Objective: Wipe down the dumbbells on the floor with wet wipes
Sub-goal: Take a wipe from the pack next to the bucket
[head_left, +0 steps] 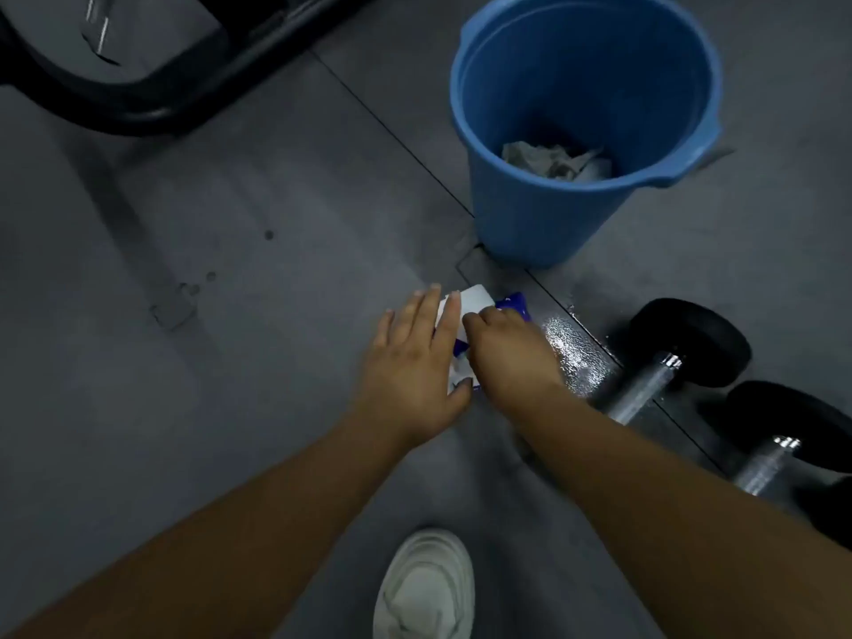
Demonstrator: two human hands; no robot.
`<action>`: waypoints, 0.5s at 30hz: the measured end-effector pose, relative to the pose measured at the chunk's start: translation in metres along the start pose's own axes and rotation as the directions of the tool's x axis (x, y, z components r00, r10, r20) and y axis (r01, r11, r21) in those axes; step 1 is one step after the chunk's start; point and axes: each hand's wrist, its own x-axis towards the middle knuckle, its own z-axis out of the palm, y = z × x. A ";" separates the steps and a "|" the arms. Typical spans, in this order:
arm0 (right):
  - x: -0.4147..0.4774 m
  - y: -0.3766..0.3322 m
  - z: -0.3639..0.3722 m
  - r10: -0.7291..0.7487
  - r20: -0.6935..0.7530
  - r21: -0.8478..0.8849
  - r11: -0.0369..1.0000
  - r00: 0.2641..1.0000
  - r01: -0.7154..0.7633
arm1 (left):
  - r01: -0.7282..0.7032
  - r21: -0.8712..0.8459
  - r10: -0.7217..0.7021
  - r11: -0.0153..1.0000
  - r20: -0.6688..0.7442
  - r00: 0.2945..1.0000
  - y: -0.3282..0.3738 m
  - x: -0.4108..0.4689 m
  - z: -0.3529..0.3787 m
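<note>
Your left hand (415, 362) lies flat, fingers straight, pinning the wet-wipe pack (477, 299) to the floor so it cannot lift. Your right hand (507, 352), fingers curled, appears to pinch at its opening. The dumbbells (691, 339) lie on the floor just right of it, near the blue bucket (530, 214).

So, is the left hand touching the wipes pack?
Touching. Head view: left hand lies flat on the wipes pack, fingers overlapping its white top.

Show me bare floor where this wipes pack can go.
Free: the grey floor left of the blue-and-white wipes pack, between the black machine base and the white shoe. Crowded: right side, with the blue plastic bucket, wet patch and two black-ended chrome dumbbells.
</note>
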 end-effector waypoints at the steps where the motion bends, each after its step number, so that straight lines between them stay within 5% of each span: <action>1: 0.001 0.001 0.001 0.023 0.041 -0.007 1.000 0.999 -0.022 | -0.002 0.004 0.002 1.000 0.039 0.999 0.000 0.004 0.005; 8: 0.009 0.013 0.013 0.042 0.108 0.095 0.994 0.993 -0.052 | -0.027 -0.014 0.029 1.000 0.192 0.981 0.002 0.008 0.041; 15: 0.001 0.033 0.008 0.177 0.041 0.563 0.809 0.983 -0.168 | -0.063 -0.001 0.063 0.998 -0.095 0.994 0.002 0.020 0.043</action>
